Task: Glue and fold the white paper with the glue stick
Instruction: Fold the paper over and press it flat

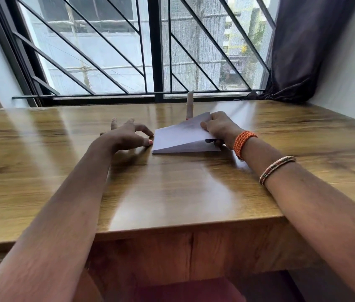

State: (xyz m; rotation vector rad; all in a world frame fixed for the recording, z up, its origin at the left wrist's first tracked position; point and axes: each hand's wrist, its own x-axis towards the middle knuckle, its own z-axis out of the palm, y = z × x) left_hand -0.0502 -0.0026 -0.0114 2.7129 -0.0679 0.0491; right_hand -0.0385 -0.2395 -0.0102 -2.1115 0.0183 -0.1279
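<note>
**Folding in hand, crease not yet pressed**

In the middle of the frame the white paper (183,136) lies on the wooden table (172,192), its upper flap lifted on the right. The right hand (220,127) pinches that raised edge. The left hand (128,136) is spread, fingertips on the table just beside the paper's left edge and holding nothing. The glue stick (189,104) stands upright behind the paper, near the window. This looks like the folding step; next the flap likely needs lowering square and pressing flat.
</note>
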